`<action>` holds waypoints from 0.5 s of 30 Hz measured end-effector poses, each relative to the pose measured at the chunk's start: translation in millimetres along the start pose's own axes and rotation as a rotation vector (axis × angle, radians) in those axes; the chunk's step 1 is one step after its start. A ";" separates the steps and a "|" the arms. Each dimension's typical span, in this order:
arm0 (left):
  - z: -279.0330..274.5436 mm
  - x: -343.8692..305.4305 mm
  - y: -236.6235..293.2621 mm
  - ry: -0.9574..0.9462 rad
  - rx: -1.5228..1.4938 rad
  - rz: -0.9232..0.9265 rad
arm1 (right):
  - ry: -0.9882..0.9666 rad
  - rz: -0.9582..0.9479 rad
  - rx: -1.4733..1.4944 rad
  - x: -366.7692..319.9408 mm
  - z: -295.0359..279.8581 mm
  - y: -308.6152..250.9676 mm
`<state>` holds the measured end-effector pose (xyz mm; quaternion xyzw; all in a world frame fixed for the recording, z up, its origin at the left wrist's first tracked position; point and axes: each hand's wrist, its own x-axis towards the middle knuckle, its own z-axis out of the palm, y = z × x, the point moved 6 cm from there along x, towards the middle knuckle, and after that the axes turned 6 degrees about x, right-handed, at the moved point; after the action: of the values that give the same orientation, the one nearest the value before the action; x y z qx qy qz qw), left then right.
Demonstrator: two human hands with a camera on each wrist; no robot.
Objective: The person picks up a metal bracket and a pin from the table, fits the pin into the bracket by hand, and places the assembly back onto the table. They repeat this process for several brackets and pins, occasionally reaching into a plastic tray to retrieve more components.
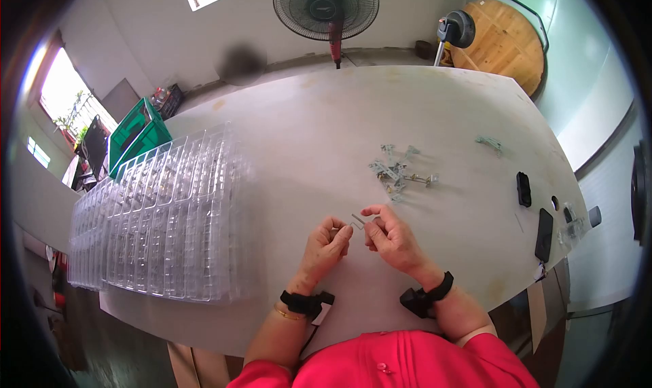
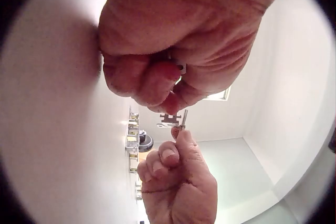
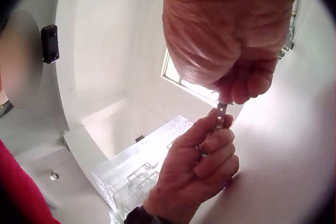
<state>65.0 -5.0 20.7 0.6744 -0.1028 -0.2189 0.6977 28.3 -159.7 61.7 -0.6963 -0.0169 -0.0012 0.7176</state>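
Observation:
In front of the body, my left hand point(image 1: 324, 249) and right hand point(image 1: 394, 240) nearly meet above the table. Between its thumb and fingers the left hand pinches a small metal bracket point(image 3: 221, 111), a narrow strip with holes; its lower part is hidden in the grip. The right thumb and fingertips pinch a thin metal piece point(image 2: 185, 117) right at the bracket's end. I cannot tell whether the two pieces are joined. Beyond the hands lies a loose pile of similar metal brackets point(image 1: 394, 173), and one more bracket piece point(image 1: 489, 143) sits farther right.
Stacked clear plastic trays point(image 1: 170, 218) with small parts take up the table's left side. Toward the right edge lie a black phone point(image 1: 543, 235), a black case point(image 1: 523, 189) and a plastic bag point(image 1: 574, 232). A green crate point(image 1: 139, 133) and a fan point(image 1: 326, 9) stand beyond the table point(image 1: 305, 116).

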 end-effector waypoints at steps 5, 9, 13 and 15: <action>4.0 0.1 -2.3 0.008 0.112 0.013 | -0.028 0.096 0.040 0.3 -4.4 11.8; 5.4 -2.0 0.8 0.008 0.193 0.072 | -0.002 0.111 -0.145 -0.5 -7.2 11.2; 8.8 -2.7 0.5 0.002 0.236 0.087 | 0.072 -0.106 -0.259 0.9 -9.8 9.4; 14.2 -4.5 -1.5 -0.049 0.254 0.094 | 0.205 -0.269 -0.313 -0.6 -14.6 0.3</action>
<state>54.6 -15.7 20.8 0.7462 -0.1782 -0.1877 0.6134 28.1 -174.2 61.0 -0.7867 -0.0364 -0.1704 0.5923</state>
